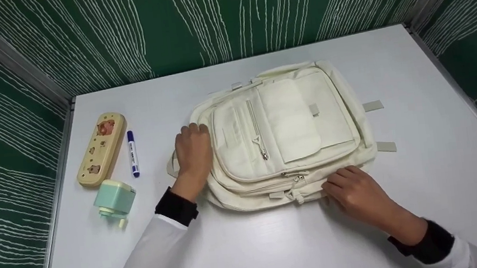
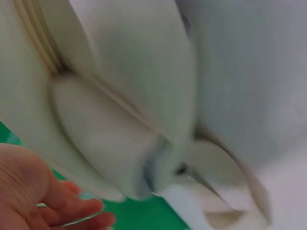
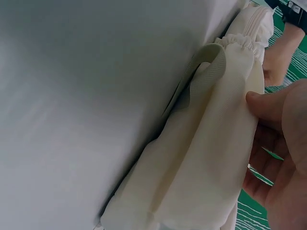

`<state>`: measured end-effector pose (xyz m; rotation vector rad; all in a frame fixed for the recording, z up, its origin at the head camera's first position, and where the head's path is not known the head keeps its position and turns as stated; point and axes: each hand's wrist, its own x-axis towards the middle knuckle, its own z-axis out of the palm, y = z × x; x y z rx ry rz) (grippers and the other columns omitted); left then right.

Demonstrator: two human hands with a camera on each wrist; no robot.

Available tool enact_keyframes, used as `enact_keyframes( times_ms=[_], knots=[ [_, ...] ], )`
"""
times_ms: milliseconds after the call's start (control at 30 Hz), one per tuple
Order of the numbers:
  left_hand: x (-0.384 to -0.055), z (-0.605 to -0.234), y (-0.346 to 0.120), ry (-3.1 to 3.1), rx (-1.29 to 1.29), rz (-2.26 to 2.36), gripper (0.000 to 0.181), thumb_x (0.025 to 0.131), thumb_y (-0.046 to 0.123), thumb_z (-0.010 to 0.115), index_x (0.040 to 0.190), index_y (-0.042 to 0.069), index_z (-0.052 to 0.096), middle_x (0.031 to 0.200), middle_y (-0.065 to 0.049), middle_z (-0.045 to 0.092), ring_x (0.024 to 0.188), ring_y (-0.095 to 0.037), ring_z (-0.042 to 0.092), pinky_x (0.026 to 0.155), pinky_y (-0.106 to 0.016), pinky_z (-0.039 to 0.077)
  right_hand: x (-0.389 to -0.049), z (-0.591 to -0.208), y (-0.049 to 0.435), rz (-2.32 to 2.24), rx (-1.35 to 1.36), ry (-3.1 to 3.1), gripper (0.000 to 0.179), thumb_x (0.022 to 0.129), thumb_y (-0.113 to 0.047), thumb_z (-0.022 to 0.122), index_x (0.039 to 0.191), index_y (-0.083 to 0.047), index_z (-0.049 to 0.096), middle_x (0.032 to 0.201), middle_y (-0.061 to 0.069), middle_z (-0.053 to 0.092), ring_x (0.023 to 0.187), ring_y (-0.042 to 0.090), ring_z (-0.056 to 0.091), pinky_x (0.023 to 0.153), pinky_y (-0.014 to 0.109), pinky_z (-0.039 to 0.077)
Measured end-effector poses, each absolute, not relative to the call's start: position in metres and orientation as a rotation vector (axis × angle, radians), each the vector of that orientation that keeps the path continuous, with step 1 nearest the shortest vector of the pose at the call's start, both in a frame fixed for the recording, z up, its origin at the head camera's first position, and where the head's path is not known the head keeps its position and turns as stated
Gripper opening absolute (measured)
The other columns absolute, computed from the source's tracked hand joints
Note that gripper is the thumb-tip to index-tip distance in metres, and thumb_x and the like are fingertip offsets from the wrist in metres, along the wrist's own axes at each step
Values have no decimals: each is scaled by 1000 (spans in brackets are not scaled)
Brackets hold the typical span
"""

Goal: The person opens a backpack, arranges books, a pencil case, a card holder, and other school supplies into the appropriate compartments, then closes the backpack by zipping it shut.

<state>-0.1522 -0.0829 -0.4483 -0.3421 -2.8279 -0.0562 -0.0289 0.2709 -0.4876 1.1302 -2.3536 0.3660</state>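
Note:
A cream backpack (image 1: 290,119) lies flat on the white table, its front pocket and zippers facing up and its top end toward the left. My left hand (image 1: 194,150) is at that top end, beside the carry loop. In the left wrist view the fingers of the left hand (image 2: 53,191) are loosely bent beside the bag's fabric. My right hand (image 1: 357,192) holds the bag's near side, toward its bottom end. From the right wrist, the thumb of the right hand (image 3: 288,143) presses the side panel, with the other fingers bent at the edge.
Left of the bag lie a yellow pencil case (image 1: 102,149) with animal pictures and a blue-and-white marker (image 1: 133,154). A mint-green pencil sharpener (image 1: 114,198) with a crank stands nearer. Two straps (image 1: 373,105) stick out from the bag's right end. Green walls with white lines border the table (image 1: 251,249).

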Motion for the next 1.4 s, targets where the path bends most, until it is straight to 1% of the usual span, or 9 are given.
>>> enact_keyframes(
  times_ms=[133, 267, 433, 567, 633, 833, 967, 1200, 1400],
  knots=[
    [-109, -449, -43, -2610, -514, -203, 7, 85, 1, 67, 89, -2, 72, 82, -13, 64, 74, -28, 60, 59, -35, 52, -26, -487, 272, 360, 1119, -2362, 9, 80, 3, 69, 80, -6, 67, 78, 3, 60, 69, 23, 57, 66, 41, 51],
    [-68, -455, -8, -2569, -694, -408, 16, 90, 10, 69, 75, 6, 70, 70, -5, 59, 61, -20, 54, 49, -29, 46, -26, -483, 271, 359, 1124, -2383, 9, 86, 1, 61, 83, -4, 68, 80, 5, 62, 70, 24, 58, 67, 42, 51],
    [-43, -470, 14, -2606, -745, -372, 28, 96, 30, 73, 75, 11, 68, 72, -2, 56, 62, -19, 55, 50, -31, 43, -27, -482, 269, 350, 1135, -2390, 26, 98, -4, 47, 85, -2, 69, 82, 6, 63, 71, 24, 58, 68, 42, 52],
    [-36, -479, 23, -2582, -785, -290, 33, 98, 38, 72, 77, 13, 69, 76, -2, 56, 66, -19, 55, 50, -30, 43, -26, -484, 268, 342, 1121, -2382, 10, 89, 2, 62, 84, -3, 69, 82, 5, 63, 72, 24, 59, 68, 42, 52],
    [-34, -483, 27, -2550, -810, -240, 30, 96, 36, 75, 76, 14, 70, 77, -1, 57, 66, -18, 54, 50, -28, 43, -25, -486, 268, 349, 1115, -2385, 7, 82, 3, 67, 84, -3, 69, 83, 6, 63, 73, 25, 59, 68, 42, 52],
    [-36, -491, 36, -2457, -827, -189, 24, 78, 14, 83, 64, 16, 63, 75, 1, 54, 66, -16, 51, 49, -24, 40, -24, -488, 269, 365, 1103, -2398, 14, 91, -1, 56, 85, -4, 69, 84, 5, 63, 75, 26, 59, 69, 42, 50],
    [-37, -489, 37, -2432, -822, -258, 21, 71, 12, 83, 63, 15, 64, 72, 1, 54, 65, -16, 51, 50, -25, 41, -24, -490, 269, 377, 1097, -2371, 12, 77, 5, 70, 84, -5, 69, 83, 5, 63, 75, 26, 59, 68, 42, 50],
    [-36, -474, 36, -2627, -771, -642, 23, 79, 3, 71, 65, 12, 55, 66, 1, 51, 63, -17, 52, 57, -23, 42, -24, -489, 271, 389, 1089, -2379, 13, 77, 5, 70, 83, -5, 68, 83, 4, 63, 76, 27, 60, 69, 42, 49],
    [-37, -465, 29, -2764, -731, -1047, 26, 84, -4, 65, 67, 13, 53, 63, 6, 49, 59, -7, 48, 53, -18, 37, -25, -489, 271, 403, 1098, -2360, 22, 70, 9, 77, 86, -4, 70, 84, 6, 64, 77, 28, 62, 69, 44, 50]
  ],
)
